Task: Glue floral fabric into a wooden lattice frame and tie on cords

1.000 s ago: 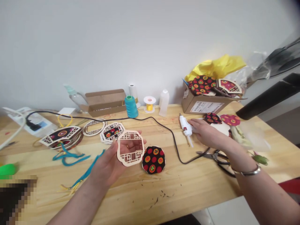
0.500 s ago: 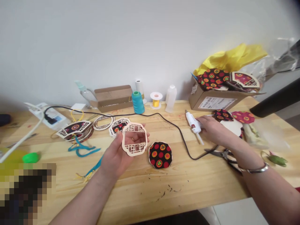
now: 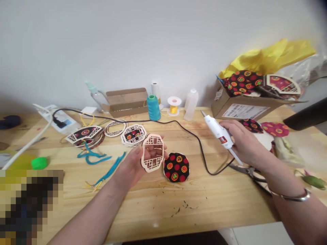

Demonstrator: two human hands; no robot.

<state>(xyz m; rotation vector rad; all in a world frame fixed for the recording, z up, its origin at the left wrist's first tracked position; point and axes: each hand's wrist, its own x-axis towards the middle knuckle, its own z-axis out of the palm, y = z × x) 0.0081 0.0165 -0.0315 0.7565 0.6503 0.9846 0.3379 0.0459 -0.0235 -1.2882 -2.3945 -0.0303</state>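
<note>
My left hand [image 3: 135, 163] holds a pale wooden lattice frame [image 3: 153, 165] by its edges, tilted, with the fingers showing through its openings. Close to its right, a round fabric-covered piece [image 3: 176, 167], black with red dots and flowers, lies on the table. My right hand [image 3: 241, 143] is closed around a white glue gun [image 3: 217, 131], held above the tabletop with its nozzle toward the back left. A glue stick pokes out of the gun's rear. Scissors [image 3: 249, 173] lie under my right wrist, partly hidden.
Behind stand a teal thread cone [image 3: 153, 108], a yellow spool [image 3: 174, 108] and a white bottle [image 3: 191, 105]. A cardboard box [image 3: 242, 107] of fabric pieces sits back right. The black cord [image 3: 189, 129] crosses the table from a power strip [image 3: 66, 124]. Fan-shaped frames [image 3: 85, 136] and teal tassels [image 3: 109, 172] lie left.
My right hand has taken the glue gun up from the table. My left hand has tilted the lattice frame and moved slightly right. The view has shifted a little.
</note>
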